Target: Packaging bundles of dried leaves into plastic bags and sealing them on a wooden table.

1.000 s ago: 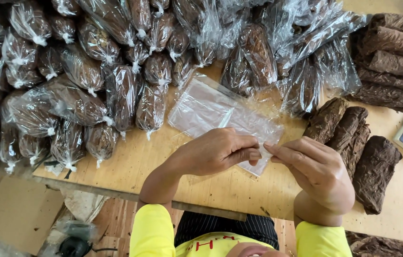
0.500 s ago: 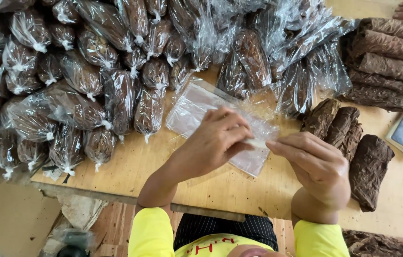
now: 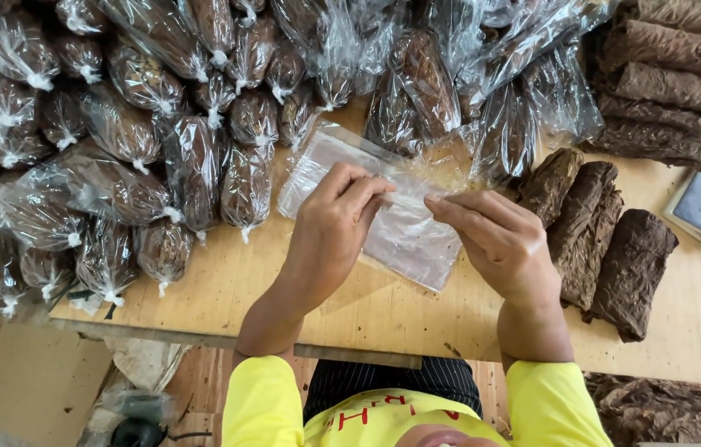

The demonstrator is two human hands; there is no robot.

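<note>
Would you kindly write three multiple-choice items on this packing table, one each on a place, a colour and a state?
1. Where do the bare brown rolled leaf bundles lie?
A. right of the hands
B. left of the hands
C. under the table

2. What colour are the person's sleeves?
A. blue
B. yellow
C. white

3. How is the clear flat plastic bag held?
A. by the left hand alone
B. by neither hand
C. by both, right hand included

Answers: 1 A, the bundles sit beside the right hand. 2 B, both sleeves are yellow. 3 C, fingertips of both pinch its top edge.
</note>
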